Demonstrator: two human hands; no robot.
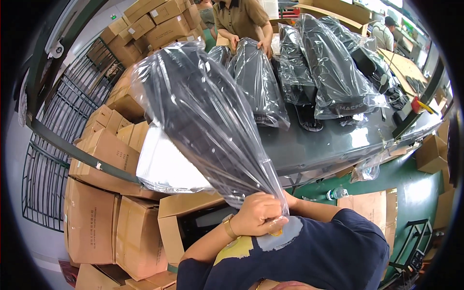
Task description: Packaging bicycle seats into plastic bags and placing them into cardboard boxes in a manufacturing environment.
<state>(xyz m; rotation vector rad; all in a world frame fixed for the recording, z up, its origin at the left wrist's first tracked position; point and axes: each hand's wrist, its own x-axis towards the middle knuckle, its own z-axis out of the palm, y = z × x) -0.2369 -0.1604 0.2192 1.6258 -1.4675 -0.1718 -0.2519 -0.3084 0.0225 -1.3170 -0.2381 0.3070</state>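
Note:
My left hand point(257, 213), with a gold watch on the wrist, is closed in a fist around the gathered end of a clear plastic bag point(208, 116). Inside the bag is a long black padded piece, wide and rounded at its far end. It slants up and away to the left, over the table's near left corner. My right forearm point(314, 207) reaches in from the right behind the bag's gathered end. The bag and my left hand hide the right hand's fingers. Beyond it, a similar bagged black piece point(256, 82) stands on the dark table point(309, 150).
Across the table, a person point(241, 19) has both hands on that bagged piece. Several more wrapped black pieces point(333, 72) stand at the right. White wrapped foam point(166, 159) lies at the left. Cardboard boxes point(92, 217) crowd the left side. A plastic bottle point(337, 194) is near the right forearm.

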